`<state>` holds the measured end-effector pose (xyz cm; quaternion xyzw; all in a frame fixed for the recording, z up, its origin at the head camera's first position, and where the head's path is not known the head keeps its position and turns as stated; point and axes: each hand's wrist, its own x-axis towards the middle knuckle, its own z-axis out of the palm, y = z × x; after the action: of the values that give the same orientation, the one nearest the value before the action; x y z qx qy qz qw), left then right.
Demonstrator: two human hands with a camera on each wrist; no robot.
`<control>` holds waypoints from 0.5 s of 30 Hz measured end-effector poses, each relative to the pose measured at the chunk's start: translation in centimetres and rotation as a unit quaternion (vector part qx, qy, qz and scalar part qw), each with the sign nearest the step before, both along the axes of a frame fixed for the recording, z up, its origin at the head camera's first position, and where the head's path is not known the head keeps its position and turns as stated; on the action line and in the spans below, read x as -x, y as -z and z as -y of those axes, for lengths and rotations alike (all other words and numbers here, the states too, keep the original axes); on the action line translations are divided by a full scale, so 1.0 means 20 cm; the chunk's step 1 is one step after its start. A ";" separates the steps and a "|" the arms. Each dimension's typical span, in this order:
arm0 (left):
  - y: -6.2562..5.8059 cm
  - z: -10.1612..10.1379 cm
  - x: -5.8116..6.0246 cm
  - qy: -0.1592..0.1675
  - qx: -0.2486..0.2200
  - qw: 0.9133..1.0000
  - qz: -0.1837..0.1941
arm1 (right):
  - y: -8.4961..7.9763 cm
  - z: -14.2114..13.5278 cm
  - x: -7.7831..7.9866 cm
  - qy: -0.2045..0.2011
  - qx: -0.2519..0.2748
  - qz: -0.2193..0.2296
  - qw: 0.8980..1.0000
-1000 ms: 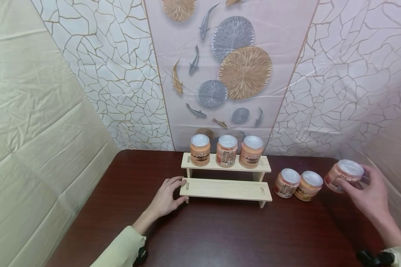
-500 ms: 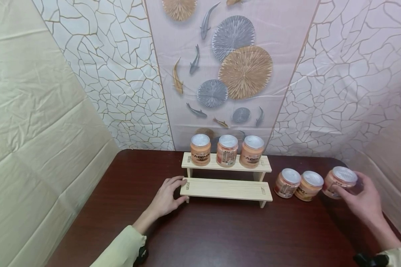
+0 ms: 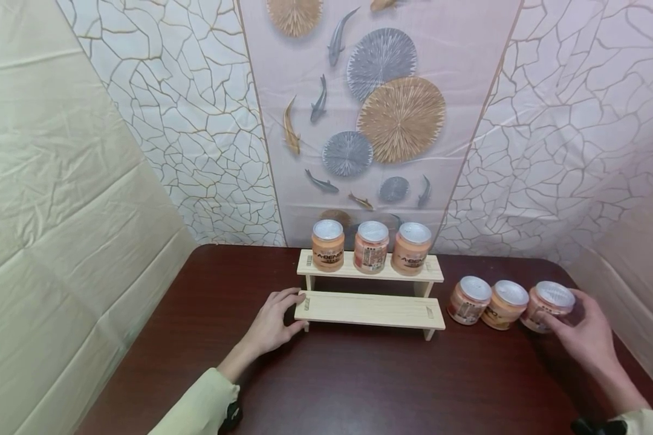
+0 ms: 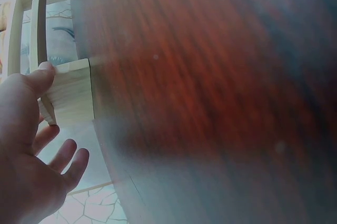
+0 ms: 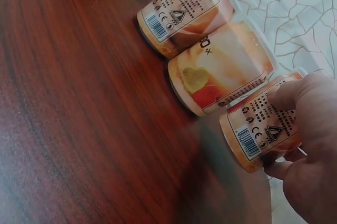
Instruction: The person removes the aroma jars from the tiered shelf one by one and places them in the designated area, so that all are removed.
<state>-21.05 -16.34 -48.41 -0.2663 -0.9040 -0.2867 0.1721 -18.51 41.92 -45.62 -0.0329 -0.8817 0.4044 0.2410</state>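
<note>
In the head view my right hand [image 3: 584, 329] grips the rightmost jar [image 3: 546, 307], an orange-labelled one with a silvery lid. In the right wrist view the thumb lies across the label of this jar [image 5: 258, 129], whose base is at or close to the tabletop. Just left of it stand a middle jar [image 3: 505, 307] and another jar [image 3: 469, 302], side by side. My left hand [image 3: 272, 320] pinches the left end of a two-step wooden stand [image 3: 367, 308]. In the left wrist view the thumb and a finger of this hand [image 4: 31, 139] are around the board's corner; the other fingers stay off it.
Three similar jars, a left one [image 3: 328, 246], a central one [image 3: 370, 249] and a right one [image 3: 410, 251], stand on the upper step. The dark wooden table [image 3: 359, 386] ends at a patterned cloth backdrop [image 3: 462, 121]. Beige cloth [image 3: 76, 211] hangs at the left.
My right hand has lowered its jar and brought it left, close to the other two on the table. The left hand keeps its place on the stand.
</note>
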 end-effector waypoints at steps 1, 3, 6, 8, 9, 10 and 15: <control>0.00 0.00 0.00 0.001 0.000 1.000 0.002 | 0.00 0.00 0.00 -0.001 -0.002 0.002 1.000; 0.00 0.00 0.00 0.001 -0.001 1.000 0.001 | 0.01 0.00 -0.01 0.000 -0.007 0.009 1.000; 0.01 0.00 0.00 0.003 -0.001 1.000 -0.003 | 0.02 0.00 -0.01 0.007 -0.018 0.019 1.000; 0.01 0.00 0.00 0.004 -0.001 1.000 -0.011 | 0.02 0.00 -0.02 0.011 -0.024 0.023 0.999; 0.01 0.00 0.00 0.004 -0.002 1.000 -0.013 | 0.03 0.00 -0.02 0.013 -0.025 0.024 0.999; 0.01 0.00 0.00 0.005 -0.002 1.000 -0.013 | 0.03 0.00 -0.02 0.014 -0.027 0.026 0.999; 0.00 0.00 0.00 0.003 -0.003 1.000 -0.007 | 0.04 -0.01 -0.01 0.025 -0.044 0.036 0.998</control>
<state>-21.04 -16.44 -48.50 -0.2706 -0.9012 -0.2878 0.1784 -18.21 42.10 -46.44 -0.0588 -0.9057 0.3573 0.2203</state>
